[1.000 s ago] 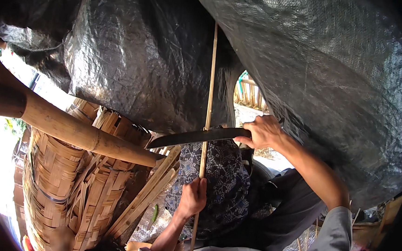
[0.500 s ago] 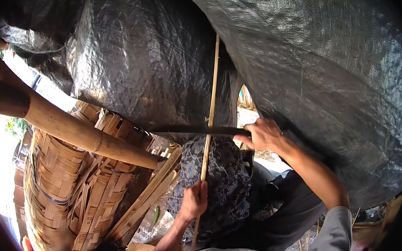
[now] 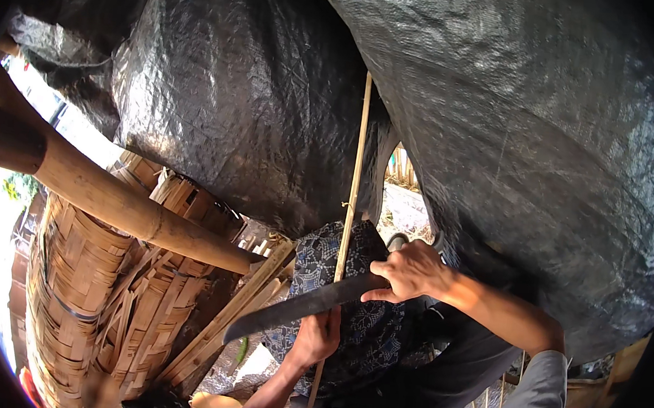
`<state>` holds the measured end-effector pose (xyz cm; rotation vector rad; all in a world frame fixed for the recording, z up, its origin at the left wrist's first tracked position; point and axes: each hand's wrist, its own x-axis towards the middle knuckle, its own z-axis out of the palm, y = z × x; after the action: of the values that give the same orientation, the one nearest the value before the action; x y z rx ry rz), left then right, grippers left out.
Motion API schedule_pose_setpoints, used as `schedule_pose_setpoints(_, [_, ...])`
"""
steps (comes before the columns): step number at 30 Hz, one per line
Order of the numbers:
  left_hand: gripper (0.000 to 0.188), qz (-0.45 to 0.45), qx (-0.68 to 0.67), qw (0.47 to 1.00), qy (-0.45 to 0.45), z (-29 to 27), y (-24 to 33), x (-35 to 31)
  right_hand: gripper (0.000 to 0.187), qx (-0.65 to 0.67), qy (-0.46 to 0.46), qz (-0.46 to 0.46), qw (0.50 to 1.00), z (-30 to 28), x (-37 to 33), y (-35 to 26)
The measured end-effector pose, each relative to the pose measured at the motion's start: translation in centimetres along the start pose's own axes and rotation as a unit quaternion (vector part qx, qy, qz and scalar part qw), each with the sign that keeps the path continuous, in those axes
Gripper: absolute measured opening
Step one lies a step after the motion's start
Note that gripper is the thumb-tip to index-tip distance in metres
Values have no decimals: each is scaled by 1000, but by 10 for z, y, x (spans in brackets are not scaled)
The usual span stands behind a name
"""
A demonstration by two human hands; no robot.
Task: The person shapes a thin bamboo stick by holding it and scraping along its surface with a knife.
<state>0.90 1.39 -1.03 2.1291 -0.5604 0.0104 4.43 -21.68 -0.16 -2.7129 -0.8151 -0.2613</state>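
Observation:
My left hand is closed round a long, thin bamboo strip that runs up and away from my lap. A small frayed bit sticks out from the strip partway along. My right hand grips a machete, its handle hidden in my fingers. The dark, broad blade slants down to the left, crossing the strip just above my left hand and hiding part of those fingers. Under the strip, a dark blue patterned cloth lies over my leg.
Black plastic sheeting hangs ahead and to the right. A thick bamboo pole crosses at the left, above woven bamboo baskets. Split bamboo pieces lean beside my left arm, near a green chilli-like pod.
The machete has come down along the strip toward my left hand, and its blade now tilts down to the left. The strip's far end has shifted slightly right.

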Motion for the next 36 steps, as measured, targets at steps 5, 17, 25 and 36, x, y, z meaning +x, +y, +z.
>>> schedule_pose_setpoints(5, [22,-98,-27,994,-31,-2,-1,6,67,79,-109,384,913,-13,26,68])
schedule_pose_setpoints(17, [20,0,-30,1000,-5,1,-6,6,63,-13,29,-2,999,11,7,18])
schedule_pose_setpoints(25, [18,-113,-14,992,-62,-12,12,-3,58,-16,23,401,916,-13,43,96])
schedule_pose_setpoints(36, [33,-144,-82,982,-90,-11,5,4,57,36,71,405,911,-5,16,119])
